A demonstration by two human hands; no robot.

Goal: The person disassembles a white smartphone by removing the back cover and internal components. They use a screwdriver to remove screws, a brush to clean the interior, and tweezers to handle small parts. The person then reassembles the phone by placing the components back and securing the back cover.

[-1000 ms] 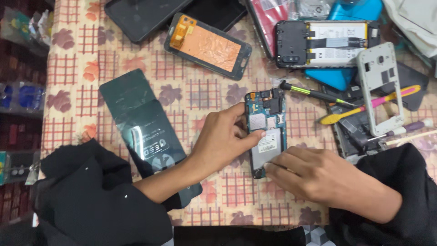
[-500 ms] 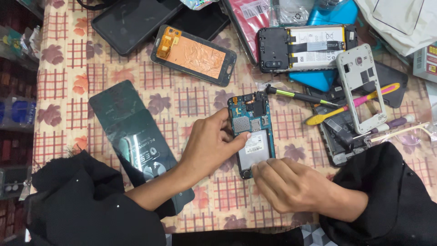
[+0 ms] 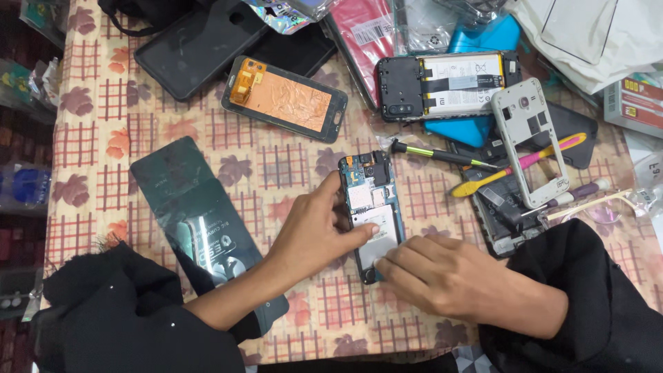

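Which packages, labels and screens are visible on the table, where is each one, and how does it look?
Dark green sleeve: flat package, left of the left hand.
Phone screen panel: top centre, face down, copper-orange back, black rim.
Dark phone: top left, black screen.
Red pouch: top centre, white label.
Red-and-white box: right edge.
Opened phone: centre, white label; both hands touch it, right hand at its lower end.

Bare cloth [image 3: 290, 169] beside screwdriver [image 3: 442, 156]
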